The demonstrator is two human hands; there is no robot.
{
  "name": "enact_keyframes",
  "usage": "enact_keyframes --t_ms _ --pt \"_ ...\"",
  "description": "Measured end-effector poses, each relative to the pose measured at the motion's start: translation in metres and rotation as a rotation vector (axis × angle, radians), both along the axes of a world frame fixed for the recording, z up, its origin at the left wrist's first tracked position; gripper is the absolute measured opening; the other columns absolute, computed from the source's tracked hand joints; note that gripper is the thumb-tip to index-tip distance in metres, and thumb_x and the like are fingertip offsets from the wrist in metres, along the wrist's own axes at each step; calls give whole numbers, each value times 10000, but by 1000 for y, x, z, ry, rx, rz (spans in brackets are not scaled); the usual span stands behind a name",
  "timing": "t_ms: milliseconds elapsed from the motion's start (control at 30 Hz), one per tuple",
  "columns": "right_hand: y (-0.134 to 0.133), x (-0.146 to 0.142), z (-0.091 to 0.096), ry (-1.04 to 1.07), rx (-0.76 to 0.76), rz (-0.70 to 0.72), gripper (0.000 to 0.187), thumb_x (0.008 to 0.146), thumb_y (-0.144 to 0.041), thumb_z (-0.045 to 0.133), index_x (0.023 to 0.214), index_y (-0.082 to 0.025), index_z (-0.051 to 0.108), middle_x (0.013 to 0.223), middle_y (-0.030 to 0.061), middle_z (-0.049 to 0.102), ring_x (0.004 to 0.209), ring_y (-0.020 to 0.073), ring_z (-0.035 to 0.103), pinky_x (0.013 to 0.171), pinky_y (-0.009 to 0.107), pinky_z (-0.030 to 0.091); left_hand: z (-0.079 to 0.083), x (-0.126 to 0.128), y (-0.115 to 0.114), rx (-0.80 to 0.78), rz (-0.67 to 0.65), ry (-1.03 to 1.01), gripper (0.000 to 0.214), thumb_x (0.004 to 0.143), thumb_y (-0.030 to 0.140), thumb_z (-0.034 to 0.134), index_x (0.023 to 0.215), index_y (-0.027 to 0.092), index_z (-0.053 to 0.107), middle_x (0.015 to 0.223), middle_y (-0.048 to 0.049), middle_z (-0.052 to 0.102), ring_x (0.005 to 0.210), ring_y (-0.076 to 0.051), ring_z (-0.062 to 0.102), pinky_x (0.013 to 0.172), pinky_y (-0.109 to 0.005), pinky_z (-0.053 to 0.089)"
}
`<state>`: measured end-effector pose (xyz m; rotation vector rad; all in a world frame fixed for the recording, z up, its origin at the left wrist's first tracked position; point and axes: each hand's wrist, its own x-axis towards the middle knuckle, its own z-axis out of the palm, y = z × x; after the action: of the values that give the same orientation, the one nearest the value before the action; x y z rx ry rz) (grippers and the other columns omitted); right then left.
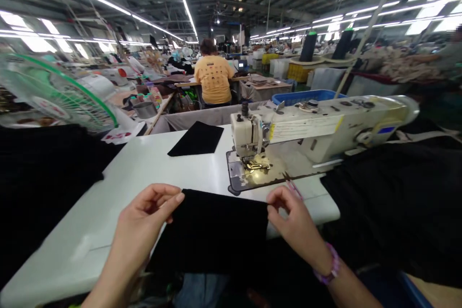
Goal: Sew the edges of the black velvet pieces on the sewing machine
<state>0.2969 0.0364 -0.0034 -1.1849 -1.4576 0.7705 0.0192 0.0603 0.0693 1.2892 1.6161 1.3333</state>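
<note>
A black fabric piece [216,228] hangs over the near edge of the white table [144,173]. My left hand [144,216] pinches its upper left corner between thumb and fingers. Its upper right corner is pinched by my right hand [294,221], which wears a purple wristband. The cloth is stretched flat between both hands. Just beyond it stands a white sewing machine [317,130], its needle and presser foot [254,163] over the metal plate. A second black fabric piece [198,138] lies flat farther back on the table.
A heap of black cloth [39,173] lies at the left, more black fabric [397,202] at the right. A green-rimmed fan [57,91] stands at the far left. A person in a yellow shirt [213,77] sits ahead, back turned. A blue bin [306,96] sits behind the machine.
</note>
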Motion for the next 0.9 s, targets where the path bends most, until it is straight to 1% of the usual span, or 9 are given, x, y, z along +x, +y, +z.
enact_keyframes --t_ms 100,167,233,300,400,500,700,800,900 --pt "-27 -7 -10 234 -207 195 103 789 -233 528 881 -197 498 827 1 534 762 160 549 689 247 462 14 11 31 72 -114 230 308 621 446 766 785 197 688 649 1 645 557 -138 536 520 -236 427" --pt "-42 -15 -20 290 -246 267 117 799 -220 520 907 -201 480 832 -7 525 764 151 543 688 233 457 12 30 58 142 -256 416 186 684 378 701 764 211 685 729 -13 685 650 -169 588 614 -270 443" --pt "-52 -23 -32 231 -171 251 80 824 -177 496 896 -207 479 817 -12 511 756 145 535 681 226 447 -4 53 83 134 -429 549 55 714 260 637 728 213 662 721 -9 678 689 -181 599 674 -294 435" --pt "-55 -28 -44 95 27 164 92 865 -126 450 864 -206 495 803 -5 508 753 146 531 675 230 436 -31 76 104 87 -521 587 36 701 174 606 694 206 623 671 -2 646 652 -178 580 664 -300 420" --pt "-49 -25 -56 -92 319 51 207 904 -57 378 886 -200 527 832 19 545 780 155 553 683 247 449 -71 99 121 105 -537 578 63 725 170 593 681 204 564 670 -3 610 655 -174 559 650 -296 411" --pt "-43 -12 -61 -258 440 13 278 890 -1 361 980 -187 547 885 50 584 820 176 582 712 275 494 -89 106 125 119 -537 557 97 742 183 582 677 210 515 670 6 574 658 -164 543 638 -284 411" --pt "-35 10 -62 -604 572 137 315 896 5 362 1097 -141 556 936 92 631 853 216 601 791 346 533 -85 103 128 80 -536 520 42 745 186 537 778 214 539 699 16 600 664 -158 577 662 -284 451" --pt "-30 9 -59 -645 532 145 257 921 -18 371 1030 -141 568 885 84 609 817 218 575 750 360 508 -85 106 139 66 -515 519 86 728 187 540 799 219 504 706 21 592 649 -153 575 647 -277 444" --pt "-25 2 -55 -628 437 92 215 925 -37 382 921 -153 562 843 67 567 787 223 533 714 377 460 -87 110 153 54 -501 528 131 715 181 553 790 225 456 702 23 579 628 -148 561 620 -270 417"
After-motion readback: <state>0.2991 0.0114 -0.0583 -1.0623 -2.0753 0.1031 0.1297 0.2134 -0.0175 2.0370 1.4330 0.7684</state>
